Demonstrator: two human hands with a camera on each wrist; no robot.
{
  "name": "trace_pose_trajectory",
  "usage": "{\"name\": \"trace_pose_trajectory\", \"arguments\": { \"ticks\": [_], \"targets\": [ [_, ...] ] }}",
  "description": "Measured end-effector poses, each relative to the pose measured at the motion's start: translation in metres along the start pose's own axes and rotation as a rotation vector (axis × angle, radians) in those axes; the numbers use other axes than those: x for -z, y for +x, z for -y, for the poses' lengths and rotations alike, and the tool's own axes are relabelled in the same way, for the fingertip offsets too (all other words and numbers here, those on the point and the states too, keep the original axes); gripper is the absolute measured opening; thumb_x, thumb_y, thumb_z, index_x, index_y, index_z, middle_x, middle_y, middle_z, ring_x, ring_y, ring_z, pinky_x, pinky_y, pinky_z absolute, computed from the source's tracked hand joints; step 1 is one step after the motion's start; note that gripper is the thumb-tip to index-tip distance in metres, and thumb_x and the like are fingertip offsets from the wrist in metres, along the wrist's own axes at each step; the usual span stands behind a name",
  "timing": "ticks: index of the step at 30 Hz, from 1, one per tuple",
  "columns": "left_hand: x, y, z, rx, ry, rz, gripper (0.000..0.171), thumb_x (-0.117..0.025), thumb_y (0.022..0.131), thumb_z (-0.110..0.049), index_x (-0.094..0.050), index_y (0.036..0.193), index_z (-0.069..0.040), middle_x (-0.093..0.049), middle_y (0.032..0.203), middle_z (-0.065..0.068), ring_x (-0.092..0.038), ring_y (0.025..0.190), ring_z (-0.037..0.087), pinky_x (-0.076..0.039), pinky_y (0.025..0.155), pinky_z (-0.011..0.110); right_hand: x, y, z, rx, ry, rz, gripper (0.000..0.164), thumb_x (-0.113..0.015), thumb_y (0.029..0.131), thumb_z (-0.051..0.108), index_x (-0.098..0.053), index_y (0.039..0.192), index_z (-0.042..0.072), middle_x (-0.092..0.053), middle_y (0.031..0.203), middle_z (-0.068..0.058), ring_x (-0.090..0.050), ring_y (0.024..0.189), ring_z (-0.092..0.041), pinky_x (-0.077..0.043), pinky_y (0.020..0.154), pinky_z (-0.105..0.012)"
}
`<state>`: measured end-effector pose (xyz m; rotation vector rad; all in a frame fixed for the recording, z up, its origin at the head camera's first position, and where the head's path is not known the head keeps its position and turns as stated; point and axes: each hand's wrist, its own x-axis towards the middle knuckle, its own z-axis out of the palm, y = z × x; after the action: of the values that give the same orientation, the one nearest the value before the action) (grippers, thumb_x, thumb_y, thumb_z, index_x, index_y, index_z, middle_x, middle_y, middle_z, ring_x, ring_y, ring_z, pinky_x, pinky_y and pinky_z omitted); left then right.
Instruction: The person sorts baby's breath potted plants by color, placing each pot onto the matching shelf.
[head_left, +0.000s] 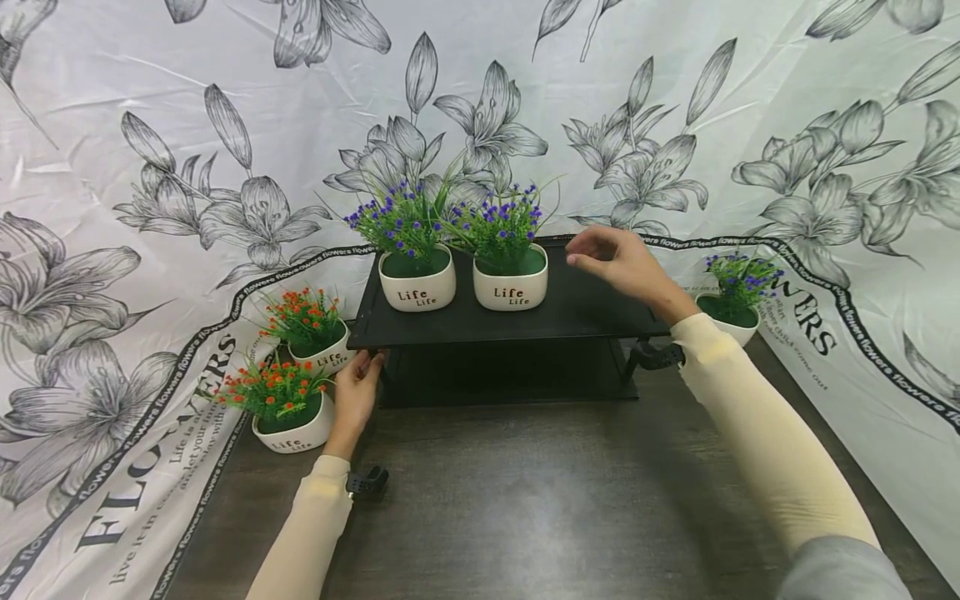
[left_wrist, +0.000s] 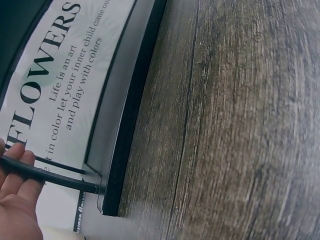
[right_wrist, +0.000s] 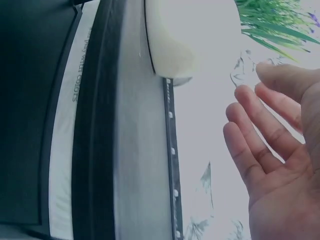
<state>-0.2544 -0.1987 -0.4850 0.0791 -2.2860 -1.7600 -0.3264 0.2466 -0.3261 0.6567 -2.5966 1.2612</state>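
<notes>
A black two-tier shelf rack (head_left: 592, 312) stands on the dark wooden table. On its top board are two white "Life" pots with purple flowers, a left pot (head_left: 420, 287) and a right pot (head_left: 512, 287). My left hand (head_left: 356, 400) is at the rack's front left corner. In the left wrist view its fingers (left_wrist: 27, 187) curl round a thin black bar (left_wrist: 60, 180) of the rack. Over the right part of the top board, my right hand (head_left: 622, 262) hovers beside the right pot, fingers loosely bent and holding nothing. The right wrist view shows the palm and spread fingers (right_wrist: 260, 130).
Left of the rack sit two white pots with orange flowers, a rear pot (head_left: 326, 354) and a front pot (head_left: 296, 429). Another purple-flowered pot (head_left: 731, 317) stands to the right, behind the right forearm. A flower-printed cloth (head_left: 480, 83) hangs behind and at both sides.
</notes>
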Motion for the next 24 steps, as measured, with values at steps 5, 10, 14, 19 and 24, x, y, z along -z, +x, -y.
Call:
{"name": "trace_pose_trajectory", "arguments": {
  "ticks": [5, 10, 14, 19, 24],
  "targets": [
    [-0.002, 0.010, 0.022, 0.002, -0.012, -0.012, 0.038, -0.057, 0.111, -0.011, -0.062, 0.143, 0.008, -0.066, 0.140, 0.027, -0.065, 0.118, 0.001, -0.046, 0.091, 0.001, 0.014, -0.013, -0.004, 0.021, -0.039, -0.068, 0.015, -0.072, 0.104, 0.018, -0.078, 0.115, 0.008, -0.076, 0.103, -0.012, -0.070, 0.087, -0.017, -0.048, 0.077, -0.023],
    [-0.002, 0.017, 0.039, -0.018, -0.024, -0.018, 0.038, -0.060, 0.111, -0.017, -0.064, 0.140, 0.006, -0.069, 0.138, 0.025, -0.063, 0.104, -0.015, -0.047, 0.089, 0.001, 0.030, -0.028, -0.008, 0.000, -0.074, -0.104, 0.017, -0.072, 0.104, 0.016, -0.077, 0.116, 0.006, -0.077, 0.101, -0.012, -0.068, 0.082, -0.007, -0.046, 0.074, -0.021],
    [-0.002, 0.017, 0.042, -0.042, -0.034, -0.023, 0.038, -0.063, 0.110, -0.019, -0.066, 0.138, 0.005, -0.071, 0.135, 0.025, -0.067, 0.109, -0.006, -0.049, 0.090, 0.003, 0.043, -0.042, -0.015, -0.036, -0.086, -0.119, 0.019, -0.071, 0.105, 0.018, -0.076, 0.118, 0.005, -0.077, 0.099, -0.009, -0.069, 0.085, -0.010, -0.044, 0.073, -0.022],
    [-0.001, 0.016, 0.043, -0.041, 0.011, -0.047, 0.038, -0.062, 0.110, -0.021, -0.067, 0.138, 0.003, -0.071, 0.135, 0.023, -0.069, 0.124, 0.019, -0.048, 0.089, 0.002, 0.057, -0.057, -0.026, -0.091, -0.114, -0.145, 0.020, -0.072, 0.104, 0.026, -0.077, 0.116, 0.010, -0.075, 0.096, 0.003, -0.066, 0.083, -0.007, -0.043, 0.068, -0.024],
    [-0.003, 0.017, 0.042, -0.039, -0.010, -0.035, 0.037, -0.062, 0.110, -0.020, -0.067, 0.137, 0.005, -0.071, 0.135, 0.025, -0.069, 0.121, 0.011, -0.049, 0.090, 0.003, 0.071, -0.074, -0.040, -0.120, -0.151, -0.192, 0.022, -0.072, 0.104, 0.031, -0.078, 0.115, 0.012, -0.073, 0.097, 0.014, -0.064, 0.083, -0.001, -0.044, 0.067, -0.022]
  ]
}}
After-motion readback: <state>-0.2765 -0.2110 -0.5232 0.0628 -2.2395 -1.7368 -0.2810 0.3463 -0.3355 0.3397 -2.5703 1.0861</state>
